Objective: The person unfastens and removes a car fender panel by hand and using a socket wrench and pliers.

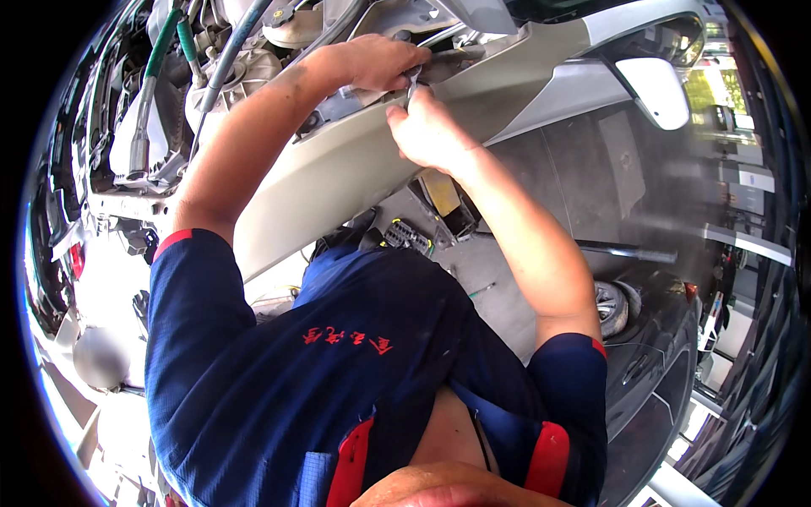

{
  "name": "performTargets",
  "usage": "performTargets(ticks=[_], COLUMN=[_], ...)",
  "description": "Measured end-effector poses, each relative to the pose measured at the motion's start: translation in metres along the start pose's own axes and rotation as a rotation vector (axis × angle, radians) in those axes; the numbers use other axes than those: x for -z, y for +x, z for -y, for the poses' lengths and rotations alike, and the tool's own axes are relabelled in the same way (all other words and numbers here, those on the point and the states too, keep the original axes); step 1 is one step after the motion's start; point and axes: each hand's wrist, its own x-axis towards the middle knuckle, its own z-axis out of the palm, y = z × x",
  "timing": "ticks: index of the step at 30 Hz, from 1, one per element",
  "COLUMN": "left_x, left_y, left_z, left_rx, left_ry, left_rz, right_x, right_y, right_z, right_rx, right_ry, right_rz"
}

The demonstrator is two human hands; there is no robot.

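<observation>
We are working from one head view, looking from the left of two side-by-side fisheye lenses worn on the person's head. We are facing steeply down and forward; the navy shirt (279,389) is filling the lower middle at close range. Near the top, the left hand (380,63) and right hand (432,131) are sitting farther off, at the pale fender (329,173). We are catching engine parts (249,72) upper left and a dark car (655,338) lower right, farther back. Straight edges are bending toward the black rim.
</observation>
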Motion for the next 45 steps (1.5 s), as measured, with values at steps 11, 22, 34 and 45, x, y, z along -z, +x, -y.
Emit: performTargets(ticks=[11,22,34,45], left_x=[-0.012,-0.007,-0.008,-0.011], left_y=[0.006,0.001,-0.011,0.002], left_z=[0.005,-0.001,-0.006,-0.006], left_rx=[0.043,0.085,0.135,0.155], left_ry=[-0.017,-0.002,-0.058,0.030], left_rz=[0.040,0.041,-0.006,-0.055], right_x=[0.059,0.051,0.071,0.062], right_y=[-0.005,-0.023,-0.004,-0.007], right_z=[-0.001,0.015,0.024,0.024], right_rx=[0.024,0.063,-0.001,-0.144], right_ry=[-0.533,-0.492,-0.787,-0.468], right_rz=[0.174,0.177,0.373,0.438])
